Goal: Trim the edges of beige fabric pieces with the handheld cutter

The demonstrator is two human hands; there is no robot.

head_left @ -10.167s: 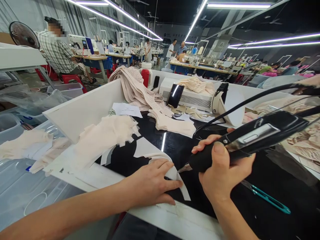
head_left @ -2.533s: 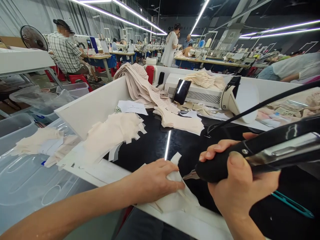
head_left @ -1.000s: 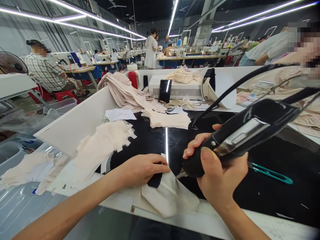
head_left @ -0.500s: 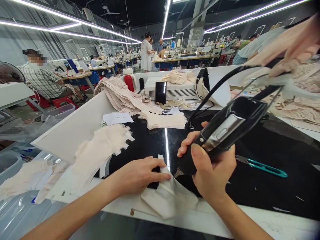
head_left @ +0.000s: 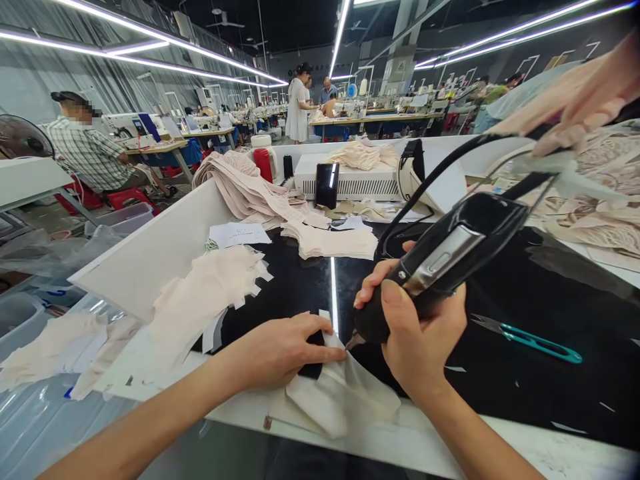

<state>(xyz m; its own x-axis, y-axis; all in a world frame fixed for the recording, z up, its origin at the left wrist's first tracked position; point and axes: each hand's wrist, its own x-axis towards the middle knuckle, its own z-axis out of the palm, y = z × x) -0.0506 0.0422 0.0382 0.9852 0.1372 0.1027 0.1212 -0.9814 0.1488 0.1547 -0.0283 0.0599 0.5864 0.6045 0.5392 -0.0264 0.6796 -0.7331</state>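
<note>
My right hand (head_left: 420, 333) is wrapped round a black corded handheld tool (head_left: 445, 257) with a silver panel on its side. Its pointed metal tip reaches down to the edge of a cream fabric piece (head_left: 325, 400), close to my left thumb. My left hand (head_left: 280, 350) presses the fabric and a narrow pale strip (head_left: 325, 318) against the glossy black work surface (head_left: 505, 280), index finger and thumb apart, the other fingers partly hidden beneath. Part of the fabric hangs over the front edge. Right of my right hand lie teal thread snips (head_left: 540, 343).
Stacked cream pieces (head_left: 200, 293) lie left, more cut pieces (head_left: 330, 240) behind. A white box (head_left: 350, 180) with a phone (head_left: 327, 185) against it stands at the back. Another person's hand (head_left: 575, 127) is by the tool's cable, upper right. A white side panel (head_left: 150, 247) borders the left.
The view has shifted slightly, so most things sit a little further right. The tool has drawn slightly left relative to the table. Both hands keep their poses.
</note>
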